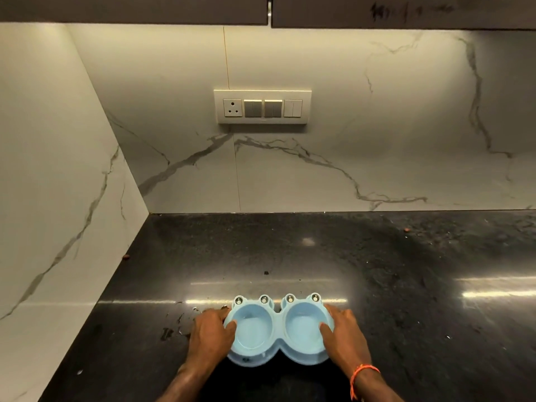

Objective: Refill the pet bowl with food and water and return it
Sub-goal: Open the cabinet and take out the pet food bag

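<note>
Currently both compartments of pet bowl (pixel 278 329) empty; left hand (pixel 210 332), right hand (pixel 343 333) grip its ends on tabletop (pixel 406 285); filling, return pending.

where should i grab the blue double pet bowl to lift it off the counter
Probably by its two outer ends, one hand from each side, as the left hand and right hand hold the pet bowl now: it is wide, two-lobed, with a raised rim for thumbs to hook.
</note>
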### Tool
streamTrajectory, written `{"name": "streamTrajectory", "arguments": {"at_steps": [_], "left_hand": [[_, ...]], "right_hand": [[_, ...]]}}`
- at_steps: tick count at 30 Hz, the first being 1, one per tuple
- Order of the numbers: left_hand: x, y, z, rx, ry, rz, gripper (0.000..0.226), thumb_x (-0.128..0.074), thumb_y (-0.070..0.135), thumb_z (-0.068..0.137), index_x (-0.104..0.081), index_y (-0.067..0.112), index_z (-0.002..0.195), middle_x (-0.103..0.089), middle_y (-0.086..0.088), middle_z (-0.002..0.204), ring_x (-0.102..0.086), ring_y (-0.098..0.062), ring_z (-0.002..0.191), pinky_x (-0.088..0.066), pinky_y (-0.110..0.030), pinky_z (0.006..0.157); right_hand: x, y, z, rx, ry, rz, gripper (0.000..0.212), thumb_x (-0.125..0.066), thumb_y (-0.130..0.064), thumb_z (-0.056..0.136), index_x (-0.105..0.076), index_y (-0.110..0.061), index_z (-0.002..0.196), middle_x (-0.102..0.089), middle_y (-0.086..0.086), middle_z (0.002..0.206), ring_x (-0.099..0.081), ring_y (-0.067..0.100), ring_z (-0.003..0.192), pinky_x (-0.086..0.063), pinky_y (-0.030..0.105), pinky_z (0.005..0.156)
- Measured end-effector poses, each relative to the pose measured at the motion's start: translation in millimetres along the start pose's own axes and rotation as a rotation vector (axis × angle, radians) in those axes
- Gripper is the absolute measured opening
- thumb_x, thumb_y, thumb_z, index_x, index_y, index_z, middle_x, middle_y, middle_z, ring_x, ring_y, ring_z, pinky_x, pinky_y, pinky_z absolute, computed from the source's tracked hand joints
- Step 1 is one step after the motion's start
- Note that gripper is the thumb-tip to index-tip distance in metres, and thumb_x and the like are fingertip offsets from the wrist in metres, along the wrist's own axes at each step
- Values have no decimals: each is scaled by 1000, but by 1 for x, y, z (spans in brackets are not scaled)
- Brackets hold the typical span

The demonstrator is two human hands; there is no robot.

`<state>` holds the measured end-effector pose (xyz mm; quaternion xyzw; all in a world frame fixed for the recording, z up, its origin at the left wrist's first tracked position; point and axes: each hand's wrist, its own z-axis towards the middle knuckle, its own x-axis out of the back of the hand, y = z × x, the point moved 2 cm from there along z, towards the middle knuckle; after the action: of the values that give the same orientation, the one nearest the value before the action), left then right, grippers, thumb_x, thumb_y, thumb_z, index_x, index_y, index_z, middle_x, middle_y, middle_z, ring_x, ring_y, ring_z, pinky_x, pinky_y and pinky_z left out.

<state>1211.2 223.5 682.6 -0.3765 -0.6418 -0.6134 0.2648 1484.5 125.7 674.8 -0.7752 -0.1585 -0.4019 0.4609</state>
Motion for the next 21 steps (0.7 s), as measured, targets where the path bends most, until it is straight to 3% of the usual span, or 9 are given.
{"name": "streamTrajectory", "arguments": {"at_steps": [2,8,21], "left_hand": [[-2,-1,2,-18,18,17,16,-68,27,88,-81,19,94,-72,8,74,-65,-5,67,-35,-9,49],[-1,-3,4,-7,20,-2,17,-72,34,91,-83,22,94,-77,9,77,-69,-4,68,-57,-27,62],[-5,-14,11,107,-13,-97,16,-80,37,85,-83,27,97,-79,12,78,-72,-4,71,-62,-31,70]], "right_hand": [[-3,-1,1,2,-7,17,45,-55,-27,99,-53,-28,144,-51,4,133,-58,22,123,-43,32,104],[-8,1,4,-1,-2,10,41,-54,-26,98,-55,-29,139,-53,4,129,-59,23,120,-44,33,99],[-16,6,6,-5,31,-11,42,-52,-26,98,-54,-27,140,-51,6,130,-62,26,114,-47,37,100]]}}
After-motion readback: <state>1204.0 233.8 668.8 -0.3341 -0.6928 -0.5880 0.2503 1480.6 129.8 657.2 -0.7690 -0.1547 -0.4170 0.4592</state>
